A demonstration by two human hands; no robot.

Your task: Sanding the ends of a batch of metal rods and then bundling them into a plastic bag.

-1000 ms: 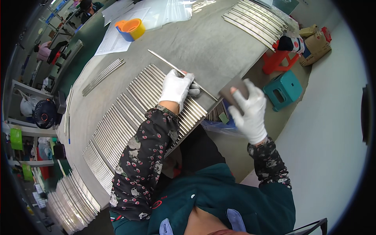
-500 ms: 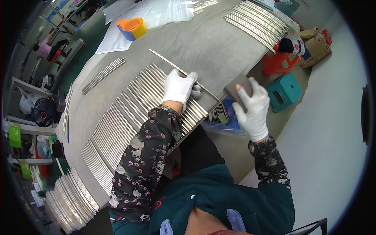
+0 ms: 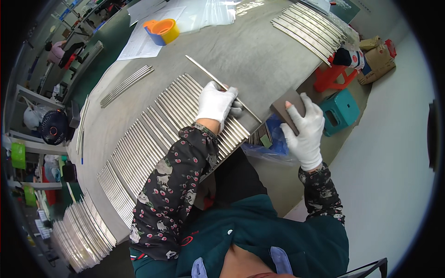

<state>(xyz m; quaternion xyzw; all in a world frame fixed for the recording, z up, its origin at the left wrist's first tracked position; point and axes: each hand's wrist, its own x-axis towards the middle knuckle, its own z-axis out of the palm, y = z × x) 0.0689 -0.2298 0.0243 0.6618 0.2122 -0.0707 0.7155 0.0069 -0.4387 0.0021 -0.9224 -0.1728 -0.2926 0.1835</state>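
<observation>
My left hand [image 3: 216, 103], in a white glove, is closed around a thin metal rod [image 3: 204, 68] and holds it slanting over the table. Beneath that hand and forearm lies a long row of similar metal rods [image 3: 136, 153], side by side along the near edge. Off the table's right edge, my right hand [image 3: 307, 132], also gloved with a bare fingertip showing, grips a flat brown block [image 3: 282, 104] that looks like a sanding block. The rod's right end points toward this block, with a small space between them.
An orange and blue tape roll [image 3: 163, 31] stands on papers at the back. More rods [image 3: 309, 31] lie far right, with a small bundle [image 3: 126, 86] at left. A blue-lined container [image 3: 278, 139] with rods sits below the edge, near a teal stool [image 3: 340, 112] and a red stool [image 3: 331, 78].
The whole view has shifted slightly. My right hand with the block has moved a little down and right; my left hand keeps its hold on the rod.
</observation>
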